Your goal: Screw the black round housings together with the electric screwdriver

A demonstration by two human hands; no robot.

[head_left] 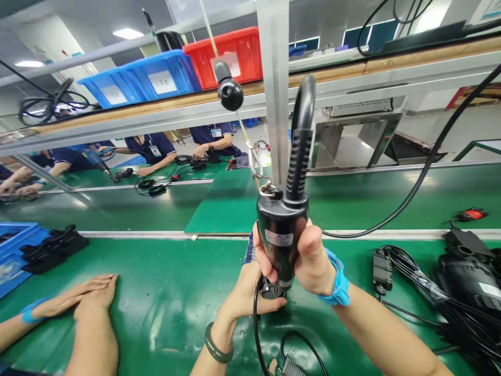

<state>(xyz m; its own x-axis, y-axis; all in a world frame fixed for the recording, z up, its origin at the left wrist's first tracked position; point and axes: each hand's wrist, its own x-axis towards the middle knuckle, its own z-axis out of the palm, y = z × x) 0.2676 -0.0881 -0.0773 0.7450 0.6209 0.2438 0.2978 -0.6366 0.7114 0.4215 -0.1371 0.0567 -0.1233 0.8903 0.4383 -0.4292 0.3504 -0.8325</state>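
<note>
My right hand (pixel 313 261), with a blue strap on its wrist, is closed round the body of a black electric screwdriver (pixel 282 224). The tool stands upright, hangs from a cord with a hook, and has a thick black cable rising from its top. Just under the tool's tip, my left hand (pixel 245 292), a dark bangle on its wrist, pinches a small black part (pixel 270 289). A thin black cable (pixel 256 329) runs down from that part toward me. Both hands hover above the green mat (pixel 164 308).
A co-worker's two hands (pixel 86 297) lie flat on the mat at lower left. A blue bin (pixel 15 250) and black parts (pixel 55 245) sit at the left, black units with bundled cables (pixel 465 271) at the right. Beyond the metal post (pixel 274 89), people work across the belt.
</note>
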